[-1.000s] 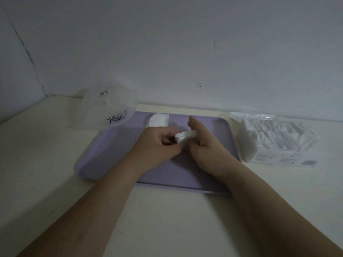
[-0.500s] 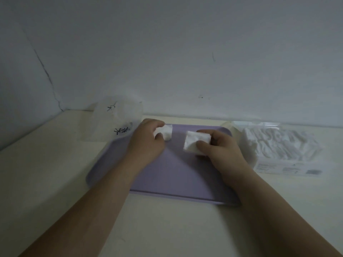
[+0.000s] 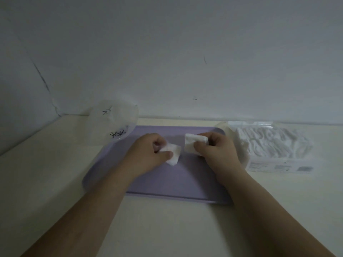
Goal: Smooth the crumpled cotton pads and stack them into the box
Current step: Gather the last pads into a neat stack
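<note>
Pinching a crumpled cotton pad [image 3: 173, 152] between thumb and curled fingers, the left hand [image 3: 148, 154] holds it over the purple tray [image 3: 176, 184]. Just right of that grip, the right hand [image 3: 217, 153] grasps a second cotton pad [image 3: 192, 144], near the first but apart. The box [image 3: 274, 147] of pads sits just beyond the right hand's grip, off the tray.

Two cotton pads are being held over the purple tray [image 3: 167, 184]: left pad [image 3: 173, 152] pinched by the left hand [image 3: 148, 154], right pad [image 3: 193, 144] by the right hand [image 3: 217, 153].
</note>
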`<state>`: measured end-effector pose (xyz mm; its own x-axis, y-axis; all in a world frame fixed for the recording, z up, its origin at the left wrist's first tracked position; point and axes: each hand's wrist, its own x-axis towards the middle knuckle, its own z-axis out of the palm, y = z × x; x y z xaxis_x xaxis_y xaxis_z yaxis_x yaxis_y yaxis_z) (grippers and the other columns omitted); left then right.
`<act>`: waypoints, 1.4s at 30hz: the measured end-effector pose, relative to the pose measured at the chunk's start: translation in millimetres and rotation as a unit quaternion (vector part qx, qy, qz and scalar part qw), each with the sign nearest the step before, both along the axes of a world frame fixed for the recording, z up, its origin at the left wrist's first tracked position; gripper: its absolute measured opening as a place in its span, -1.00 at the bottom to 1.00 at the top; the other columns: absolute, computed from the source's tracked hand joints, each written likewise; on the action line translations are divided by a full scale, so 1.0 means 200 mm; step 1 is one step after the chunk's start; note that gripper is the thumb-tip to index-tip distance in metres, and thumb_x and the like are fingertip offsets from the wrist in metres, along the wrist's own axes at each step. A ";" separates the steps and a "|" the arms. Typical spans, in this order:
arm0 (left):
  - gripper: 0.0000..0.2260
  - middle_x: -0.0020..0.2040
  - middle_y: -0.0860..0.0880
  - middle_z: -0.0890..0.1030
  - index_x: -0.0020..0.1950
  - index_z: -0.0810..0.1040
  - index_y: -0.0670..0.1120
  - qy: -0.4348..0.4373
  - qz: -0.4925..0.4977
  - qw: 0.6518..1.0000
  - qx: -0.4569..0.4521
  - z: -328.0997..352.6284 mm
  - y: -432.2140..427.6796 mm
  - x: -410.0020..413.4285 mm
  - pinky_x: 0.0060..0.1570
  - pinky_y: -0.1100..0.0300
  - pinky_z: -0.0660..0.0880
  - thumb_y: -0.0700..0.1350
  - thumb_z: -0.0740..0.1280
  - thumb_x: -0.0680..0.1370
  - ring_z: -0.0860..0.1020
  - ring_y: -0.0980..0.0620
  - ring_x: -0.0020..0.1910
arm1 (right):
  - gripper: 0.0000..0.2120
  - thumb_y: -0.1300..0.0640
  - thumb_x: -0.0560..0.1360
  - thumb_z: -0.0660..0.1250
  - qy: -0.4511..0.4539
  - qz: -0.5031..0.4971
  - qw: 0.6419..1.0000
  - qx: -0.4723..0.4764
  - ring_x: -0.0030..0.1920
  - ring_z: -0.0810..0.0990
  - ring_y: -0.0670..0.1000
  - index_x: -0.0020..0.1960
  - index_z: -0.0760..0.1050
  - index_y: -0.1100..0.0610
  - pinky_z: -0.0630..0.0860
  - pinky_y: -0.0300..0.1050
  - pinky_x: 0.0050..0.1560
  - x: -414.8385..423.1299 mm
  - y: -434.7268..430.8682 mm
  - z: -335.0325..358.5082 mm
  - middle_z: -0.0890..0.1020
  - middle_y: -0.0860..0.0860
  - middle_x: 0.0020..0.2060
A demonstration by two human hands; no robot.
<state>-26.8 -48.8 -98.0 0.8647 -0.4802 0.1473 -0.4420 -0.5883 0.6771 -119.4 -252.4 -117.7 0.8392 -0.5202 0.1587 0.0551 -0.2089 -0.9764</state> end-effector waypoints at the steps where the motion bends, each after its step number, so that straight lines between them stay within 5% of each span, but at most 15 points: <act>1: -0.69 0.10 0.10 0.65 0.18 0.60 0.03 0.030 -0.009 0.999 -0.002 0.01 0.00 0.00 0.03 0.20 0.53 -0.04 0.56 0.47 0.63 0.12 0.03 | -0.93 0.24 0.47 0.44 -0.005 -0.002 1.000 0.000 -0.30 0.57 -0.11 -0.14 0.65 0.10 0.50 -0.11 -0.21 0.00 -0.01 0.00 0.66 -0.10 -0.33; 3: -0.59 0.16 0.06 0.67 0.30 0.56 -0.04 0.080 -0.033 0.996 -0.006 0.01 0.00 -0.01 0.14 0.12 0.58 -0.11 0.57 0.48 0.66 0.05 0.12 | -0.96 0.23 0.47 0.45 -0.008 -0.010 1.000 0.005 -0.32 0.56 -0.10 -0.15 0.62 0.12 0.50 -0.09 -0.21 0.00 -0.01 0.00 0.65 -0.08 -0.35; 9: -0.82 -0.11 0.02 0.72 -0.04 0.64 0.00 0.105 -0.021 0.993 -0.040 -0.01 0.01 -0.02 -0.22 0.23 0.50 -0.11 0.59 0.44 0.64 0.09 -0.17 | -0.87 0.09 0.36 0.43 -0.010 -0.016 1.000 0.020 -0.30 0.60 -0.03 -0.14 0.60 0.12 0.52 -0.01 -0.19 0.00 0.01 0.01 0.68 -0.02 -0.33; 13: -0.92 -0.14 0.01 0.71 -0.07 0.68 0.02 0.103 -0.025 0.989 -0.106 -0.04 0.04 -0.02 -0.16 0.15 0.50 -0.10 0.55 0.50 0.63 0.06 -0.19 | -0.93 0.14 0.40 0.44 -0.010 -0.017 1.000 0.019 -0.29 0.61 -0.06 -0.14 0.60 0.12 0.53 -0.03 -0.19 0.00 0.01 0.00 0.69 -0.02 -0.32; 20: -0.82 -0.08 0.10 0.68 0.05 0.75 0.04 -0.014 -0.013 0.989 -0.148 -0.04 0.03 -0.04 -0.05 0.07 0.58 0.00 0.48 0.47 0.66 0.07 -0.12 | -0.95 0.23 0.48 0.45 -0.015 -0.012 1.000 0.024 -0.26 0.67 0.00 -0.07 0.62 0.18 0.62 0.00 -0.20 0.00 0.02 0.00 0.71 0.02 -0.29; 24: -0.83 -0.16 0.16 0.74 -0.11 0.74 0.09 0.028 0.012 0.973 -0.231 0.01 0.02 -0.06 -0.12 0.07 0.66 -0.20 0.51 0.53 0.67 0.19 -0.19 | -0.93 0.26 0.52 0.47 -0.018 -0.010 0.998 0.052 -0.18 0.72 0.04 -0.01 0.62 0.23 0.69 -0.01 -0.20 -0.01 0.03 0.01 0.73 0.07 -0.20; 28: -0.91 -0.16 -0.10 0.74 -0.05 0.73 -0.06 0.097 0.036 0.948 -0.300 0.03 0.03 -0.07 -0.13 -0.02 0.65 -0.23 0.44 0.58 0.65 0.01 -0.20 | -0.93 0.28 0.52 0.47 -0.018 -0.012 0.998 0.064 -0.16 0.72 0.05 -0.01 0.62 0.23 0.71 0.04 -0.17 -0.02 0.03 0.02 0.73 0.08 -0.19; 33: -0.89 -0.17 -0.05 0.66 0.08 0.70 -0.11 0.158 0.054 0.919 -0.358 0.04 0.01 -0.05 -0.29 0.18 0.39 -0.20 0.38 0.62 0.50 0.06 -0.23 | -0.91 0.28 0.52 0.48 -0.030 -0.012 0.997 0.077 -0.13 0.75 0.10 0.01 0.62 0.21 0.72 0.08 -0.15 -0.02 0.04 0.03 0.75 0.09 -0.18; 35: -0.89 -0.22 -0.04 0.62 0.06 0.68 -0.12 0.240 0.044 0.880 -0.408 0.05 0.01 -0.04 -0.32 0.20 0.33 -0.20 0.35 0.64 0.46 0.05 -0.28 | -0.92 0.32 0.53 0.46 -0.038 0.000 0.994 0.101 -0.15 0.75 0.11 0.01 0.61 0.21 0.70 0.03 -0.20 -0.03 0.05 0.05 0.74 0.10 -0.19; 37: -0.87 -0.24 -0.06 0.61 0.06 0.65 -0.14 0.318 0.031 0.839 -0.441 0.07 0.00 -0.06 -0.30 0.17 0.42 -0.21 0.30 0.66 0.48 0.04 -0.29 | -0.92 0.36 0.55 0.43 -0.047 0.032 0.987 0.147 -0.16 0.75 0.18 0.00 0.60 0.22 0.68 0.03 -0.22 -0.03 0.06 0.07 0.73 0.14 -0.17; 42: -0.87 -0.05 -0.23 0.69 0.16 0.58 -0.26 0.351 0.019 0.817 -0.456 0.04 -0.04 -0.12 -0.01 -0.11 0.68 -0.24 0.28 0.68 0.66 -0.15 -0.05 | -0.89 0.37 0.57 0.37 -0.052 0.122 0.968 0.215 -0.09 0.73 0.24 0.06 0.52 0.24 0.69 0.20 -0.08 -0.04 0.11 0.08 0.71 0.18 -0.11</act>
<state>-50.6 -56.5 -90.2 0.9018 -0.4177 -0.1105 0.2514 0.2993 0.9205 -127.9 -230.0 -101.5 0.9365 -0.3449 0.0626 0.1548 0.2466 -0.9567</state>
